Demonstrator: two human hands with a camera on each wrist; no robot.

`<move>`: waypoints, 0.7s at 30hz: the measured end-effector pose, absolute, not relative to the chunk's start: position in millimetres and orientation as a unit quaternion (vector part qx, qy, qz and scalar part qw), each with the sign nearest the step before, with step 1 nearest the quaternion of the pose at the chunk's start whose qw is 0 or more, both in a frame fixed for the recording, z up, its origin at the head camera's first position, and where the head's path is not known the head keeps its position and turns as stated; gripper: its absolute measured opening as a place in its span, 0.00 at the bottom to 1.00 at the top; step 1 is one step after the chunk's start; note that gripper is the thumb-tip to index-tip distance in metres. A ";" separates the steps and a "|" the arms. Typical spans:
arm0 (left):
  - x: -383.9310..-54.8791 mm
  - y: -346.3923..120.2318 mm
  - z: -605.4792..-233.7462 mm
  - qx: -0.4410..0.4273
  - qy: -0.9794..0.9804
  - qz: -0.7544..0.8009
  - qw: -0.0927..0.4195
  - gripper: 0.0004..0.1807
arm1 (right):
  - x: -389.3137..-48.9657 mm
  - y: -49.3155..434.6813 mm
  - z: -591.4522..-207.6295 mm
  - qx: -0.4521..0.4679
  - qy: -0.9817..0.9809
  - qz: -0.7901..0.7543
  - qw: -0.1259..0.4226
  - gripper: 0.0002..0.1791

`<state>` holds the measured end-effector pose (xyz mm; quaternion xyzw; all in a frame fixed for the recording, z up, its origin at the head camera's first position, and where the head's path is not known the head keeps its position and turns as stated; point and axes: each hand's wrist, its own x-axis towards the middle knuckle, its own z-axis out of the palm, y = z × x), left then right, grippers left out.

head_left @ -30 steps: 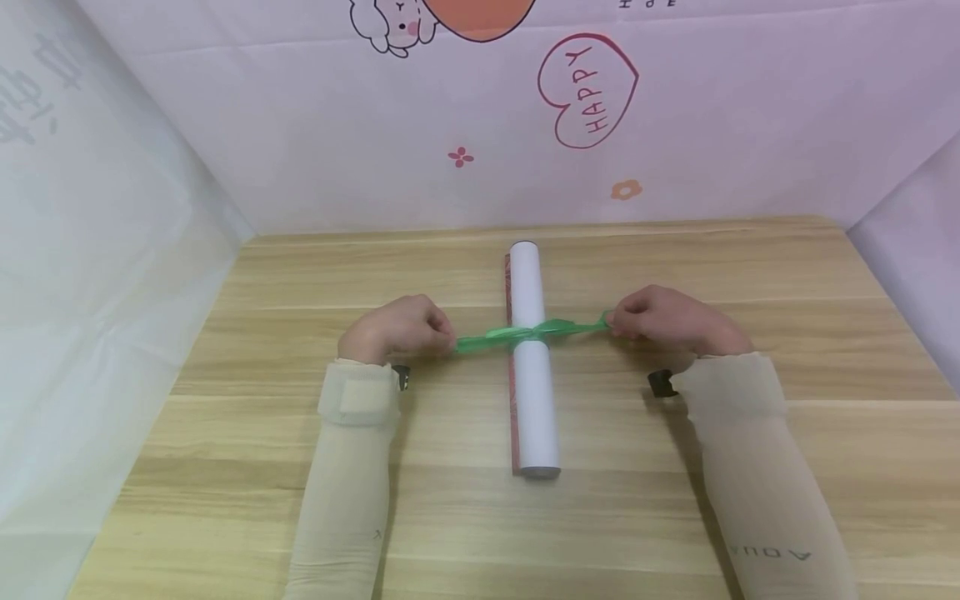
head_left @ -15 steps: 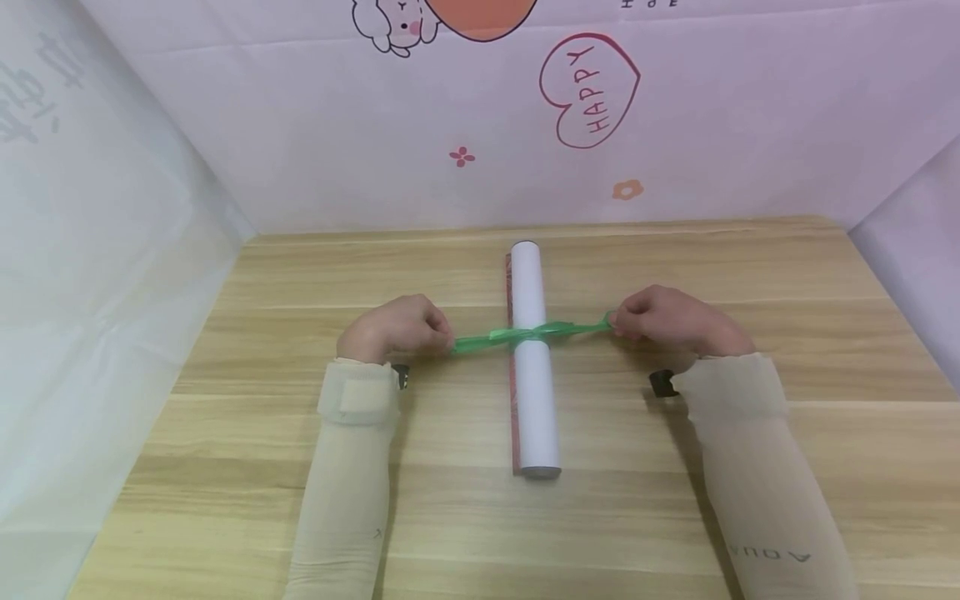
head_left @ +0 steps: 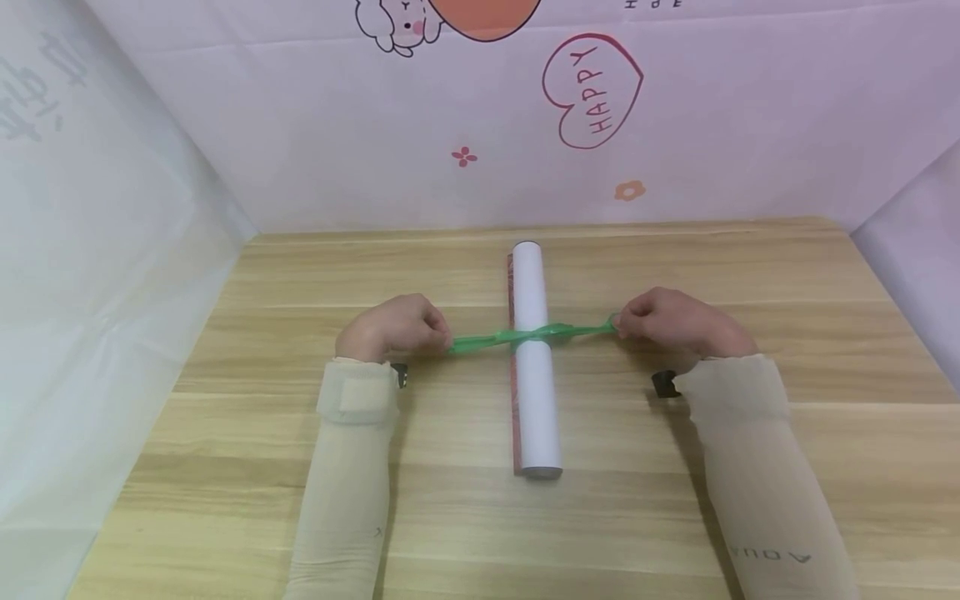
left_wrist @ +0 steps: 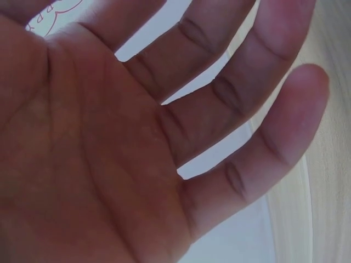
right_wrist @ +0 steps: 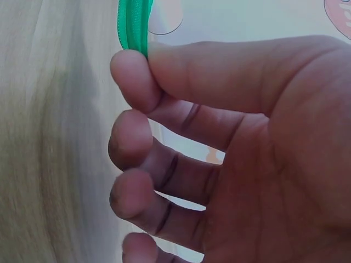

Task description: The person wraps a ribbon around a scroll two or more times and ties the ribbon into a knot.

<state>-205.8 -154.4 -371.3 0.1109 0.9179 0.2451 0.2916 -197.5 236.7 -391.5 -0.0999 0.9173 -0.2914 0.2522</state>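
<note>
A white paper roll (head_left: 537, 400) lies lengthwise on the wooden table, with a red patterned strip (head_left: 516, 417) showing along its left side. Around its middle passes a green ribbon (head_left: 558, 331), crossed or knotted on top; I cannot tell which. My left hand (head_left: 397, 325) pinches the ribbon's left end between thumb and fingertips. In the left wrist view the palm and spread fingers show, but the pinch is out of frame. On the other side, my right hand (head_left: 671, 319) pinches a looped ribbon end (right_wrist: 133, 24) between thumb and index finger, the other fingers loosely curled.
The wooden table (head_left: 247, 467) extends around the roll. Behind it hangs a white printed cloth (head_left: 337, 142) with a heart and flowers, and more cloth hangs at both sides. Dark wrist cameras (head_left: 664, 383) sit under the sleeves.
Both hands have drifted very slightly apart, and the ribbon lies a little flatter and tighter across the roll. Both hands keep their pinch. The roll stays in place.
</note>
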 end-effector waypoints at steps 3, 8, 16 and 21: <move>-205.5 -154.4 -370.8 0.107 0.918 0.245 0.294 0.08 | -197.2 237.3 -391.5 -0.098 0.917 -0.292 0.252 0.19; -205.4 -154.4 -371.8 0.104 0.917 0.247 0.296 0.08 | -198.6 238.6 -393.7 -0.096 0.917 -0.293 0.254 0.19; -204.9 -153.1 -371.5 0.100 0.917 0.249 0.295 0.07 | -200.3 238.3 -395.4 -0.100 0.919 -0.284 0.253 0.20; -204.5 -151.3 -370.9 0.102 0.919 0.249 0.288 0.07 | -198.8 237.7 -394.2 -0.103 0.918 -0.289 0.251 0.20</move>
